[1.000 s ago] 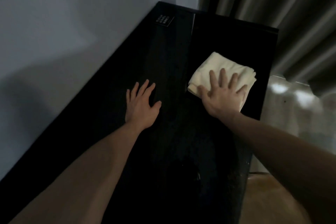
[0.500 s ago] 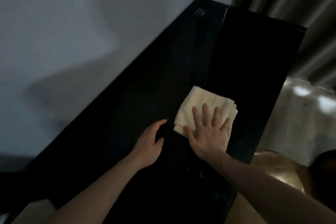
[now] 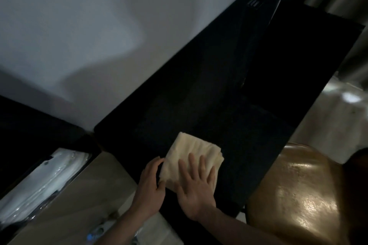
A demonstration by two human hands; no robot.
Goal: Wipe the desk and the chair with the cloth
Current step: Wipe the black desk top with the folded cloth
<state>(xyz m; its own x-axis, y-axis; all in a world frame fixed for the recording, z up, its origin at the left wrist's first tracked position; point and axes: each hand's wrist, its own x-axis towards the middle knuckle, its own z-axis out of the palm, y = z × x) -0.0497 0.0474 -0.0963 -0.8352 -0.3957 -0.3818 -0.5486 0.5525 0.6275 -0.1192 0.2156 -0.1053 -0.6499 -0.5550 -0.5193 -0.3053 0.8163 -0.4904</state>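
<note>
Both hands work the folded cream cloth [image 3: 190, 156] on my black desk [image 3: 229, 89]: right hand [image 3: 196, 187] flat atop, left hand [image 3: 151, 183] pinching its nine-o'clock edge; pushing there could drop it off.

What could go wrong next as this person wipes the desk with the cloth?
1. The folded cream cloth lies near the black desk's near end, so a further pull could drag it off.
2. Left hand only pinches its edge; the folds may come undone.
3. Dim light may hide missed patches.
</note>
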